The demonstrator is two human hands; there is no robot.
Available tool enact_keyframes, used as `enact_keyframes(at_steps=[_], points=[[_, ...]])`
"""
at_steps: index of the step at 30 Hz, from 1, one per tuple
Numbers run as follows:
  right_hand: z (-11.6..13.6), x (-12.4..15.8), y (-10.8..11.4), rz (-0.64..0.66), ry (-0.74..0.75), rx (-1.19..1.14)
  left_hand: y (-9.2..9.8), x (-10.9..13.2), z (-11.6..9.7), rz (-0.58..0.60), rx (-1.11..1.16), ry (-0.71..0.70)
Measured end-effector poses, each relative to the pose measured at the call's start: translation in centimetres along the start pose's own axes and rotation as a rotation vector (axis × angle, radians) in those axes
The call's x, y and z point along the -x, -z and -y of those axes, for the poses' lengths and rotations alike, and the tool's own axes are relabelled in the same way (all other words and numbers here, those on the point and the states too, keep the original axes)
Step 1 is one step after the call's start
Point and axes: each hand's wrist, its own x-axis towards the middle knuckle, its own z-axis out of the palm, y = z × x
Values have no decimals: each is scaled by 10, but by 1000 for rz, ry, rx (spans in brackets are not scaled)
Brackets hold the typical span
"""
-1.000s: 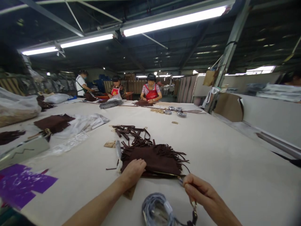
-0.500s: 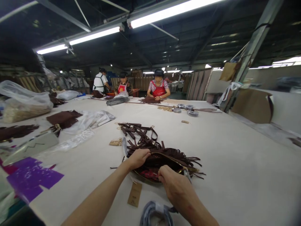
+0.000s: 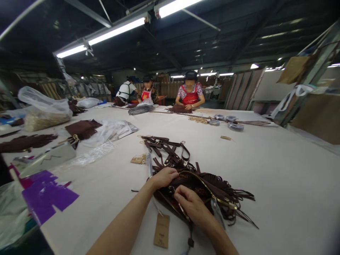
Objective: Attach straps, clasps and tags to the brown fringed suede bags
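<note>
A dark brown fringed bag (image 3: 216, 189) lies on the white table with its gold zipper open. My left hand (image 3: 165, 177) grips the far left part of the bag's rim, fingers closed over it. Over the opening, my right hand (image 3: 190, 203) has its fingers curled together near the bag's near edge; what they hold is hard to make out. A brown paper tag (image 3: 161, 231) hangs on a string at the near left. Beyond the bag lie dark brown straps (image 3: 170, 148) with gold clips.
Purple sheets (image 3: 49, 196) and a clear plastic bag (image 3: 46, 113) are at the left, near brown fringed pieces (image 3: 83, 131). Wrapped rings (image 3: 235, 126) lie at the far right. A person in a red apron (image 3: 190, 97) and two other people are across the table.
The view has turned left. The bag's right end has swung nearer and its opening looks different. My right hand has drawn back from inside toward the near rim. The wrapped ring in front is hidden.
</note>
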Motion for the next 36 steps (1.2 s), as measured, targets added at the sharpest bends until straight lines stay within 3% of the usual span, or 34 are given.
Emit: enact_keyframes(at_steps=[4, 10, 14, 17, 22, 25, 28, 31, 36], points=[[0, -4, -1, 17, -52, -235, -2, -3, 1, -30, 47, 2], [-6, -8, -9, -77, -80, -223, 16, 18, -18, -73, 53, -143], [-10, -8, -11, -85, -89, -213, 32, 51, -21, 4, -250, -295], [-10, -8, -9, -81, -93, -208, 28, 72, -12, -25, -406, -293], [-8, -6, -8, -54, -96, -200, 7, 75, 5, -206, -262, -239], [-8, -2, -9, -101, -60, -58, 5, 67, 9, -201, -109, -194], [-6, 3, -13, -175, -11, 287, 8, 64, 9, -179, 0, -153], [-1, 6, -16, -153, -59, 564, 10, 64, 8, -167, 66, -118], [7, -1, -20, -146, -116, 670, 9, 64, 8, -175, 109, -147]])
